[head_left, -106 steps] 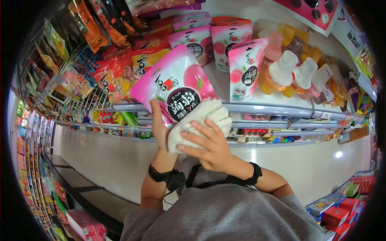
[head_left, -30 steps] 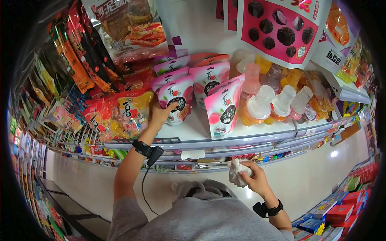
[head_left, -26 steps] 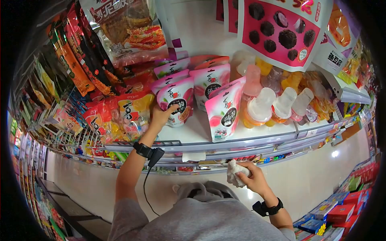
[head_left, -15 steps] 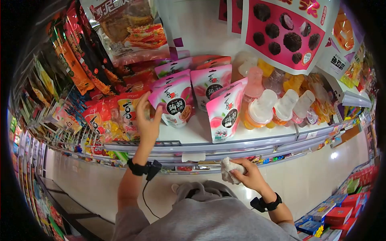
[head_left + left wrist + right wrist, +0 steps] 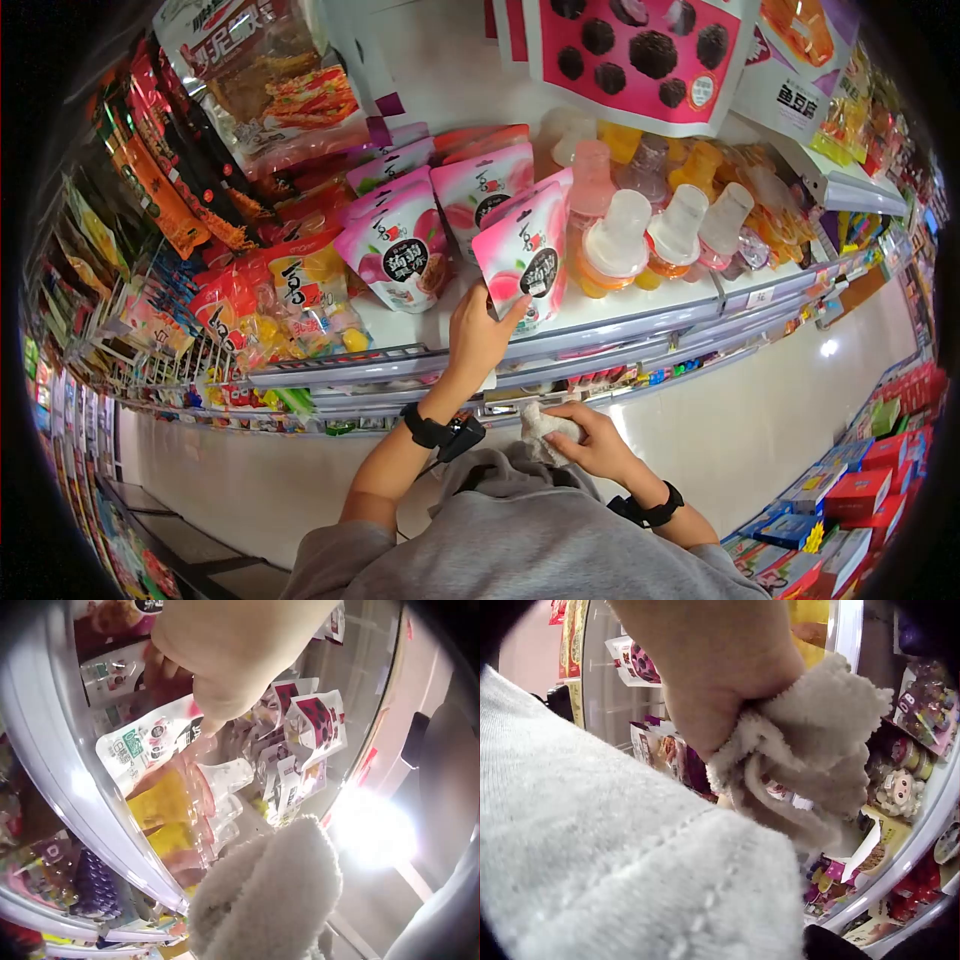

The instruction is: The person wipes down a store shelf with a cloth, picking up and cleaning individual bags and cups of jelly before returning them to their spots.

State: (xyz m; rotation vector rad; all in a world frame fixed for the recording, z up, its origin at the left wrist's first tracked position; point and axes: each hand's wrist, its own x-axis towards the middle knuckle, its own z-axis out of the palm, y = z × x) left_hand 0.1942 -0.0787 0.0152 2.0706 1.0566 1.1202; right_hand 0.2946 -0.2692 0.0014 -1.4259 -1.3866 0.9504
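Observation:
In the head view my left hand [image 5: 480,338] grips the lower left edge of a pink and white jelly pouch [image 5: 527,250], thumb across its front. The pouch stands upright at the shelf's front. The left wrist view shows the fingers reaching behind that pouch [image 5: 142,750]. To its left stands another jelly pouch [image 5: 398,250] with a purple-pink top. Low in front of the body, away from the shelf, my right hand [image 5: 602,447] holds a crumpled white cloth [image 5: 543,428]. Folds of the cloth [image 5: 817,742] hang from the fingers in the right wrist view.
Jelly cups with white tops [image 5: 617,235] stand right of the pouch. Red and yellow candy bags [image 5: 300,285] lie to the left. A large pink snack bag [image 5: 640,60] hangs above. The shelf's front rail [image 5: 620,338] runs below the left hand.
A large jelly pouch and the cloth were in both hands earlier. The left hand then set a pouch on the shelf, let go, and moved right to another pouch. The right hand shifted left with the cloth.

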